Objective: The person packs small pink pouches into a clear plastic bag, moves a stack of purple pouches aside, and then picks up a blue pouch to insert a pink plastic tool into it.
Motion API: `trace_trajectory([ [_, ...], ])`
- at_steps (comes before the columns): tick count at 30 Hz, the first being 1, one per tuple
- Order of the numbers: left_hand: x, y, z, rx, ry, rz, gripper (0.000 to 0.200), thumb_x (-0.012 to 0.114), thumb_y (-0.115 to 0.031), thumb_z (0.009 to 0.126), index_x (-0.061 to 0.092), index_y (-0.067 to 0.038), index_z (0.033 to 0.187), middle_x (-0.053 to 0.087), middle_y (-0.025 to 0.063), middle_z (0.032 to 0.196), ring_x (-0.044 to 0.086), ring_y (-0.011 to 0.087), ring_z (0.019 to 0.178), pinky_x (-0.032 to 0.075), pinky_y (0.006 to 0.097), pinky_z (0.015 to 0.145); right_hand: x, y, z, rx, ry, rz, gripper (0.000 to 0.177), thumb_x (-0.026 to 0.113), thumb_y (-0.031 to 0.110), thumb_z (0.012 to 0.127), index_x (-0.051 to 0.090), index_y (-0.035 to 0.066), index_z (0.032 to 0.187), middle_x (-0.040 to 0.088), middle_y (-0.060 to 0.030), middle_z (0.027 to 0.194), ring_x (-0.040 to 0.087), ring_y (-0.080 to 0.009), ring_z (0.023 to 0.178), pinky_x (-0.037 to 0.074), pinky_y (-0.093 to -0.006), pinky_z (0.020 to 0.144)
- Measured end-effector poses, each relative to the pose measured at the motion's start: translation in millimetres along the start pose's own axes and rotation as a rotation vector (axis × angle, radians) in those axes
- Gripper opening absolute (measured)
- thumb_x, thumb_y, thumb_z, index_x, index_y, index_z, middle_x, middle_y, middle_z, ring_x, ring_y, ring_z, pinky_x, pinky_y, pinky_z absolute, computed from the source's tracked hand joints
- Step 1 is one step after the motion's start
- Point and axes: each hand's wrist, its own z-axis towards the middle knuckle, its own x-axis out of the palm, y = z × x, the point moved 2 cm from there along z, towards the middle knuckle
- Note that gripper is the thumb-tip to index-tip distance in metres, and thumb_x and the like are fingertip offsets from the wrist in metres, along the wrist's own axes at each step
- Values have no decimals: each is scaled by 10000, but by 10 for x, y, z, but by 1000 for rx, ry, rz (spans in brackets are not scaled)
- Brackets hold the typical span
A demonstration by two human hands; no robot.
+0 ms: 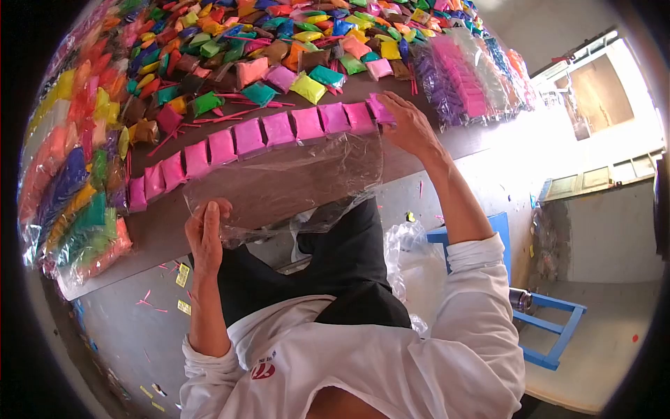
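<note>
A row of pink and purple packets (252, 135) curves across the brown table, lined up side by side. At its right end, my right hand (412, 129) has its fingers and thumb around the last purple packet (377, 109). A clear plastic bag (293, 178) lies flat below the row, its lower part hanging over the table's front edge. My left hand (206, 234) pinches the bag's lower left corner, fingers pressed together.
A heap of small colourful packets (279, 49) covers the back of the table (160, 241). Filled clear bags of packets stand at the left (77, 202) and right (464, 77). Beside my legs are a blue stool (499, 230) and crumpled plastic (412, 262).
</note>
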Motion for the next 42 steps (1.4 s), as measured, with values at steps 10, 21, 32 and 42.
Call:
trace_trajectory([
  [10, -25, 18, -35, -3, -32, 46, 346, 454, -247, 1016, 627, 3, 852, 599, 33, 792, 517, 106, 772, 402, 259, 710, -554, -10, 24, 483, -338, 639, 198, 641, 169, 817, 669, 36, 961, 689, -68, 843, 659, -215, 725, 499, -364, 616],
  [21, 25, 102, -13, 53, -31, -124, 432, 450, -360, 1033, 625, -8, 852, 572, 11, 784, 482, 97, 768, 401, 259, 712, -853, 2080, -598, 115, 23, 906, 362, 688, 143, 706, 640, 14, 1041, 669, -65, 884, 636, -159, 769, 502, -289, 675],
  [32, 45, 165, -42, 69, -86, -135, 465, 437, -380, 1035, 609, 19, 868, 576, 41, 788, 501, 133, 756, 427, 285, 706, -68, 2687, -319, -90, 35, 394, 240, 637, 217, 704, 609, 2, 806, 643, -210, 767, 632, -408, 701, 498, -506, 664],
  [42, 41, 116, -51, 63, -118, -35, 418, 403, -351, 1047, 616, -12, 928, 562, 18, 788, 503, 102, 736, 414, 267, 663, 211, 2919, -189, -1, 199, 508, 315, 653, 268, 732, 623, -10, 877, 645, -235, 777, 636, -425, 767, 504, -497, 720],
])
